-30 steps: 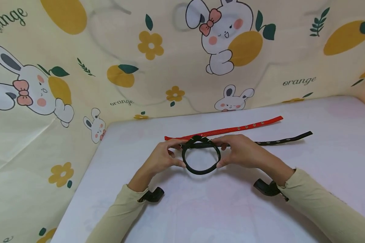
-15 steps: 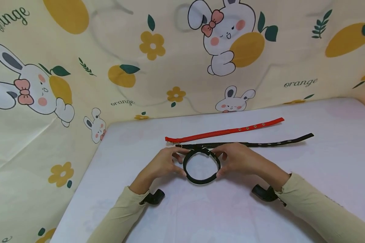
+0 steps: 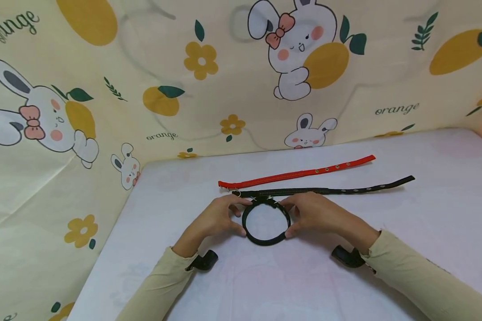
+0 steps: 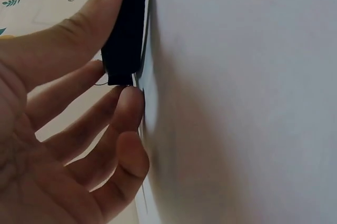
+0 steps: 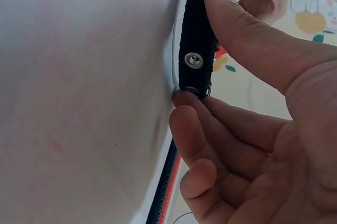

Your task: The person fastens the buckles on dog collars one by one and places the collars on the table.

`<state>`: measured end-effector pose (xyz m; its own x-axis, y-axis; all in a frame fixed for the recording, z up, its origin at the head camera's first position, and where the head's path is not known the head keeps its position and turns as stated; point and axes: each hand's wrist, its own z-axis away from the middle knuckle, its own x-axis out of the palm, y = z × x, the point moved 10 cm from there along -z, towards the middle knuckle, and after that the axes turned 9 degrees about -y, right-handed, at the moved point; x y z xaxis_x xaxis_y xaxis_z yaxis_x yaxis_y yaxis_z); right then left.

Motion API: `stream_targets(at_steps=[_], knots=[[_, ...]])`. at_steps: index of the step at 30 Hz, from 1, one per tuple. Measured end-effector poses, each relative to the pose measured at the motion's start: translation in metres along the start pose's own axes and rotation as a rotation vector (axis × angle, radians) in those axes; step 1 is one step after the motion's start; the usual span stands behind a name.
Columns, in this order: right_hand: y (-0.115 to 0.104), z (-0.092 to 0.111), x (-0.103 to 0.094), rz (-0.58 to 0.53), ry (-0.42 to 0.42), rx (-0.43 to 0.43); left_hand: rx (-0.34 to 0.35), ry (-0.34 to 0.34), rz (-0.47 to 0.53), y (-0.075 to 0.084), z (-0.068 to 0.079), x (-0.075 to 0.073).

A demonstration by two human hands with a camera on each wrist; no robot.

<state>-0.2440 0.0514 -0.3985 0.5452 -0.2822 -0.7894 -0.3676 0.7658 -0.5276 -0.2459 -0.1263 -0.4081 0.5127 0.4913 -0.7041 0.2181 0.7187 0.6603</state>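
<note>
A black collar [image 3: 265,243], buckled into a round loop, stands on its edge at the white table in the middle of the head view. My left hand [image 3: 217,217] pinches its left side between thumb and fingers. On the opposite side my right hand [image 3: 315,215] holds it the same way. The left wrist view shows the thumb pressed flat on the dark band [image 4: 126,34]. In the right wrist view a metal eyelet [image 5: 194,60] shows on the band below the thumb. The buckle is at the loop's far side, partly behind the fingers.
Just behind the loop lies a straight black collar [image 3: 361,191] with eyelets, its middle partly hidden by my right hand. Farther back is a straight red collar [image 3: 281,178]. A patterned cloth wall [image 3: 241,98] rises along the table's far and left edges.
Both hands have drawn the looped collar toward me, off the straight black collar, which shows more now. In the last half second they have barely moved.
</note>
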Motion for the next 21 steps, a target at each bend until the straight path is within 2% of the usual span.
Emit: stream_targets(at_steps=[7,13,17,21], knots=[[0.001,0.001,0.001,0.049,0.009,0.027,0.040,-0.019,-0.063,0.006,0.002,0.001],[0.002,0.006,-0.005,0.026,-0.010,0.015,0.036,-0.030,-0.077,0.007,0.004,0.000],[0.006,0.012,-0.018,0.004,-0.011,0.010,0.048,-0.007,-0.030,0.004,0.006,-0.011],[0.018,0.023,-0.042,0.012,0.026,0.013,0.044,0.068,0.022,-0.003,0.009,-0.027]])
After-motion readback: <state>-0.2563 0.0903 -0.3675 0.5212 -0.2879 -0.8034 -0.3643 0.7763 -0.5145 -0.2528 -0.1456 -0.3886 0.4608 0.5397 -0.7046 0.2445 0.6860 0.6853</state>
